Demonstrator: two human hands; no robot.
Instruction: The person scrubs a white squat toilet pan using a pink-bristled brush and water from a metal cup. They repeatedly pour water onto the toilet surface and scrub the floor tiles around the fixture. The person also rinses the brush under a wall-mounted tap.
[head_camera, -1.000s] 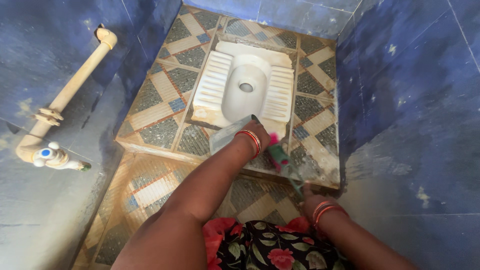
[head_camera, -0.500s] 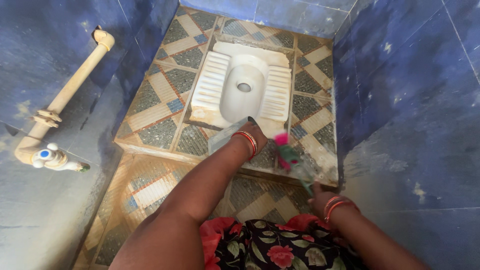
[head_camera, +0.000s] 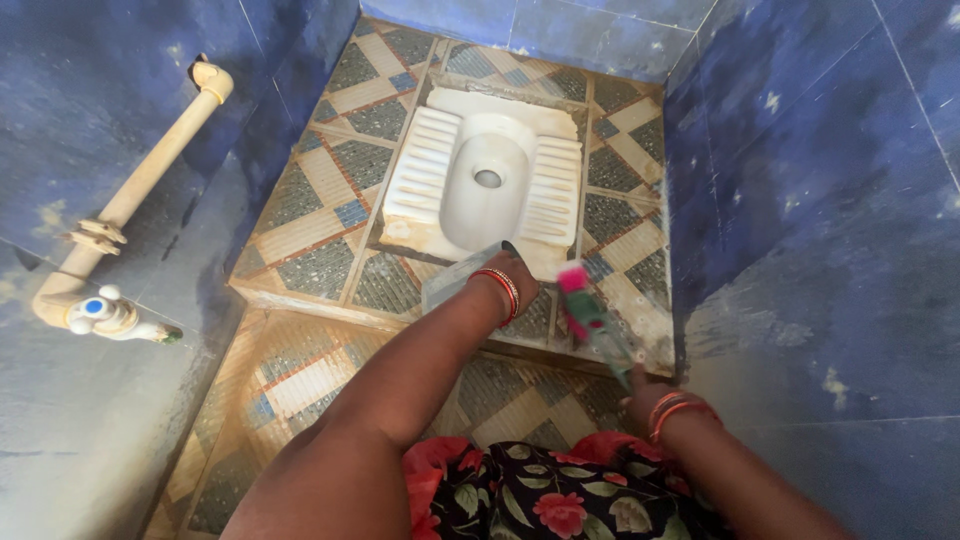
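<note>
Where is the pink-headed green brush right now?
The pink-headed green brush is right of centre in the head view, in the right hand, over the patterned tile step.

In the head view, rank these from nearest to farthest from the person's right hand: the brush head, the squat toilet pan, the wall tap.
1. Brush head, pink and blurred: just up-left of the right hand, on the raised tile step.
2. Squat toilet pan: farther up, centre of the raised floor.
3. Wall tap: far left, at the low end of the cream pipe.
</note>
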